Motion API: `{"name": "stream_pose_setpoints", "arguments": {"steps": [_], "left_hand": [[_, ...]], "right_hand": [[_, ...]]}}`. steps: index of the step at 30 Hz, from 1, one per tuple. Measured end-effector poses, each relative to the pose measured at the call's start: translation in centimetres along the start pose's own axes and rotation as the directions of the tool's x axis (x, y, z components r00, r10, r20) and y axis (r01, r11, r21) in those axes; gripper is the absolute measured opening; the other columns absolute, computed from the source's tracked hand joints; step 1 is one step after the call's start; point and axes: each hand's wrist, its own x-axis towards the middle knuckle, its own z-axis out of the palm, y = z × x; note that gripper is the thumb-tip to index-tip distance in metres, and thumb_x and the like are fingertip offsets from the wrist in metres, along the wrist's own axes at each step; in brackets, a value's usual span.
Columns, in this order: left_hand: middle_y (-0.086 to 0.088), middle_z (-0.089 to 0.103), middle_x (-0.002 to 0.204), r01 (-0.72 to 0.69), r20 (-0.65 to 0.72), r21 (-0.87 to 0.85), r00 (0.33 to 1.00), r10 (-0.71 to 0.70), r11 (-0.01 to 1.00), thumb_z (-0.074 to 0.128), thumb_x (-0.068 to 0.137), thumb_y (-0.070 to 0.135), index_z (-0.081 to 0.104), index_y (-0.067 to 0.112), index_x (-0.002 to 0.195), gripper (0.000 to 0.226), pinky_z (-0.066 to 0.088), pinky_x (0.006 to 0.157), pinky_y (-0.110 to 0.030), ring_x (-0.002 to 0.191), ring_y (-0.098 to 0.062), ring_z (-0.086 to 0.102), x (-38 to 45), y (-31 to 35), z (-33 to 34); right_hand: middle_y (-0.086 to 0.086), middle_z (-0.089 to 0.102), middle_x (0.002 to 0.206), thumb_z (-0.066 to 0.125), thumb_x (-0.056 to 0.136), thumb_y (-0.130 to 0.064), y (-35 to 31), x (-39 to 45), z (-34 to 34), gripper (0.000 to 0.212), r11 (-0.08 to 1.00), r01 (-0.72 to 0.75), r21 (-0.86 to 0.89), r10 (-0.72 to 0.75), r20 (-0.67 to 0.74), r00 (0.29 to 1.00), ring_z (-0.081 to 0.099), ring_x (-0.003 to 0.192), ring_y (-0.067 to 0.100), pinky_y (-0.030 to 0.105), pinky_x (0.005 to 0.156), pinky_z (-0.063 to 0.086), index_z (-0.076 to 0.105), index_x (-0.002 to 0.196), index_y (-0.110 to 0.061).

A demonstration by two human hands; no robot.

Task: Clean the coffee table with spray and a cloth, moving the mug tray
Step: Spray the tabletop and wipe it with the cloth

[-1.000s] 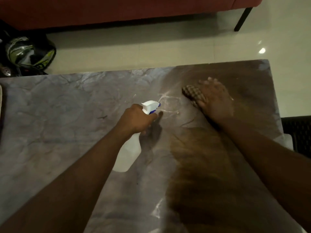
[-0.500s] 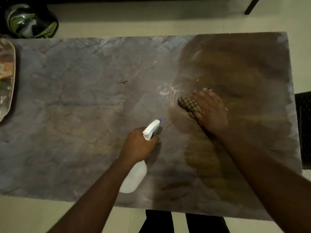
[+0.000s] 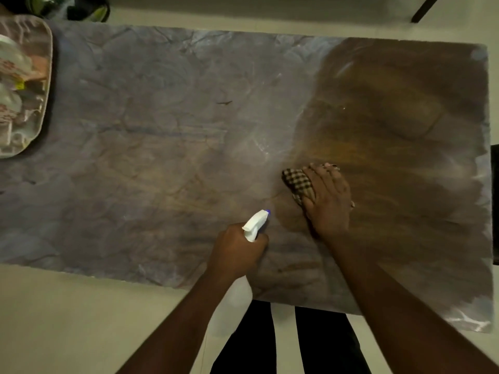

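Nearer now, cloth (image 3: 298,184) under right hand (image 3: 328,202), seemingly pressed flat.

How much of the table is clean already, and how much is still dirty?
The right part of the coffee table looks dark and wiped, so that part seems done. Right now the right hand presses the checked cloth at the edge of that patch, and the left hand grips the spray bottle. The paler, hazy left part is left, including under the mug tray.
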Motion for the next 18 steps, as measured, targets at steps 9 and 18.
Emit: {"name": "stream_pose_setpoints", "arguments": {"steps": [9, 18], "left_hand": [[0.001, 0.057, 0.055, 0.084, 0.030, -0.058, 0.996, -0.082, 0.995, 0.068, 0.081, 0.033, 0.059, 0.015, 0.065, 0.026, 0.045, 0.056, -0.031, 0.054, -0.022, 0.061, -4.0, -3.6, 3.2], [-0.003, 0.067, 0.070, 0.045, -0.031, -0.032, 0.998, -0.046, 0.998, 0.066, 0.088, 0.037, 0.073, 0.021, 0.106, 0.025, 0.051, 0.066, -0.031, 0.070, -0.022, 0.068, -3.7, -3.5, 3.5]], "right_hand": [[0.002, 0.045, 0.145, 0.045, 0.094, -0.038, 2.6, -14.4, -0.5, 0.049, 0.913, 0.409, 0.011, -0.405, 0.154, 0.901, 0.037, 0.136, 0.025, 0.048, 0.112, 0.027, 0.044, 0.140, -0.022], [0.009, 0.050, 0.140, 0.041, 0.093, -0.038, -6.8, -12.2, 1.8, 0.050, 1.000, -0.006, 0.017, 0.005, 0.030, 1.000, 0.036, 0.134, 0.030, 0.050, 0.108, 0.028, 0.052, 0.134, -0.012]]}}
